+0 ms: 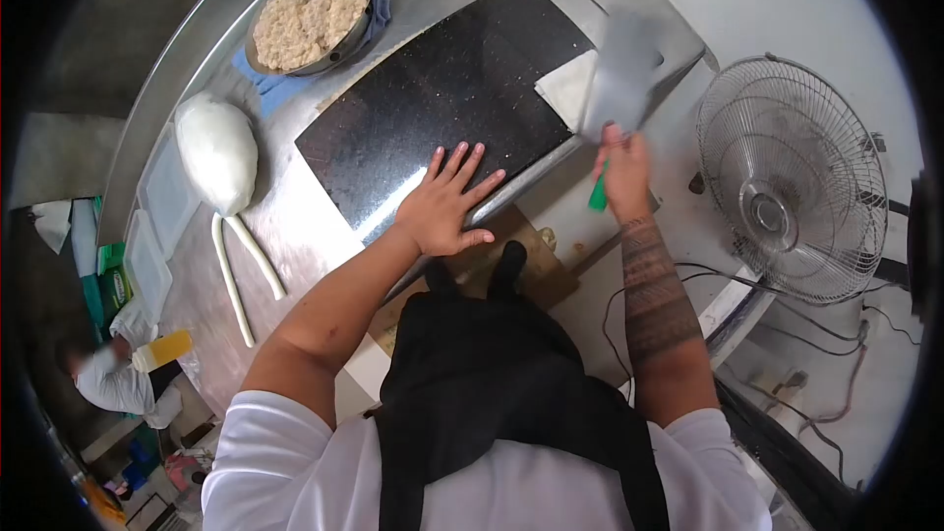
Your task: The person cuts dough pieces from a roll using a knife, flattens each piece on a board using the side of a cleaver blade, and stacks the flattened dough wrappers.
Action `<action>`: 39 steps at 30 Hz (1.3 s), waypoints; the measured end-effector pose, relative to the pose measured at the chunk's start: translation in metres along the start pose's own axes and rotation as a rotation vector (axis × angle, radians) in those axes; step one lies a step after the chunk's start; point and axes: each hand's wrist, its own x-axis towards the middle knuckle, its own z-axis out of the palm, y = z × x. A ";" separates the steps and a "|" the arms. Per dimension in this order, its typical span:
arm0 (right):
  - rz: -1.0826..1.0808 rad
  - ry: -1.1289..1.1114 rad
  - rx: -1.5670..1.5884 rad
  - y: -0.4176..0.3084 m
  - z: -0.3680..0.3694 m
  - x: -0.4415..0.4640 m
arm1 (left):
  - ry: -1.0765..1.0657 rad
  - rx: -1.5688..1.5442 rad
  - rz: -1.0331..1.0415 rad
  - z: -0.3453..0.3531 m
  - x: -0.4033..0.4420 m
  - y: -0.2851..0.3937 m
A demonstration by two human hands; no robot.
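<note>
My left hand (444, 202) lies flat with spread fingers on the near edge of a black board (423, 88). In my right hand (626, 175) is a broad-bladed cleaver (619, 79) with a green handle, its blade smeared by motion. The blade is up over the board's right end, beside a folded white cloth (570, 90); whether it touches the cloth I cannot tell. Left of the board sit a large smooth white mass of dough (216, 152) and two thin dough strips (252, 261).
A metal bowl (362, 34) of pale, lumpy filling (310, 20) with a utensil stands on a blue cloth (265, 84). Clear plastic lids (162, 197) lie at the left. A wire-caged fan (792, 177) stands right. Another person (118, 374) is at lower left, near a yellow-filled container (165, 349).
</note>
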 end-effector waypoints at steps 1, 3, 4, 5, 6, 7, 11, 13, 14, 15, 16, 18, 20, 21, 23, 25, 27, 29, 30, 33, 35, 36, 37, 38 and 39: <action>0.199 -0.046 -0.009 0.035 -0.005 0.004 | 0.004 -0.016 0.004 0.000 -0.003 -0.001; 0.382 -0.084 -0.049 0.052 -0.011 -0.001 | 0.016 -0.028 0.026 0.000 -0.006 -0.001; 0.364 -0.079 -0.083 0.045 -0.012 -0.008 | 0.025 -0.032 0.035 -0.001 -0.006 -0.003; 0.357 -0.073 -0.118 0.040 -0.014 -0.021 | 0.106 -0.216 0.015 0.000 -0.009 -0.006; 0.343 -0.100 -0.148 0.036 -0.014 -0.031 | 0.186 -0.398 -0.005 0.001 -0.009 -0.013; 0.320 -0.160 -0.205 0.030 -0.010 -0.047 | 0.263 -0.582 -0.032 0.000 -0.009 -0.018; 0.324 -0.469 -0.360 0.009 0.021 -0.101 | 0.666 -1.239 -0.412 -0.004 -0.007 -0.071; 0.304 -0.665 -0.441 0.006 0.050 -0.119 | 0.553 -0.667 -0.423 -0.040 -0.009 -0.087; 0.307 -0.735 -0.488 0.008 0.067 -0.124 | 0.457 -0.394 -0.301 -0.046 -0.009 -0.085; 0.308 -0.807 -0.535 0.011 0.085 -0.126 | 0.357 -0.124 -0.179 -0.048 -0.008 -0.082; 0.306 -0.880 -0.582 0.015 0.096 -0.126 | 0.217 -0.006 -0.016 -0.045 -0.011 -0.079; 0.070 -0.889 -0.631 0.058 0.103 -0.128 | 0.050 0.031 0.171 -0.019 -0.022 -0.078; 0.142 -0.924 -0.613 0.056 0.106 -0.131 | -0.019 -0.040 0.160 -0.014 -0.026 -0.066; 0.165 -0.934 -0.557 0.057 0.100 -0.136 | -0.028 -0.052 0.163 -0.010 -0.025 -0.059; 0.201 -0.945 -0.443 0.061 0.080 -0.141 | -0.041 -0.065 0.176 -0.005 -0.021 -0.041; 0.167 -0.932 -0.580 0.066 0.070 -0.143 | -0.087 -0.079 0.154 -0.005 -0.016 -0.029; 0.230 -0.949 -0.635 0.064 0.066 -0.136 | -0.079 -0.083 0.116 -0.004 -0.013 -0.026; 0.138 -0.921 -0.669 0.063 0.070 -0.129 | -0.087 -0.055 0.107 -0.005 -0.008 -0.034; 0.088 -0.907 -0.686 0.061 0.073 -0.125 | -0.084 -0.044 0.105 -0.007 -0.004 -0.040; 0.105 -0.870 -0.703 0.049 0.081 -0.116 | -0.008 -0.020 0.136 -0.004 0.004 -0.056; 0.011 -0.799 -0.705 0.040 0.087 -0.109 | 0.057 -0.008 0.177 -0.004 0.014 -0.070; 0.010 -0.781 -0.741 0.037 0.090 -0.101 | 0.077 0.049 0.184 -0.007 0.022 -0.077; 0.007 -0.765 -0.777 0.032 0.092 -0.096 | 0.116 0.066 0.183 -0.007 0.029 -0.083; 0.004 -0.741 -0.767 0.022 0.096 -0.092 | 0.156 0.085 0.180 -0.008 0.037 -0.090; 0.004 -0.716 -0.754 0.011 0.100 -0.090 | 0.193 0.104 0.179 -0.014 0.043 -0.094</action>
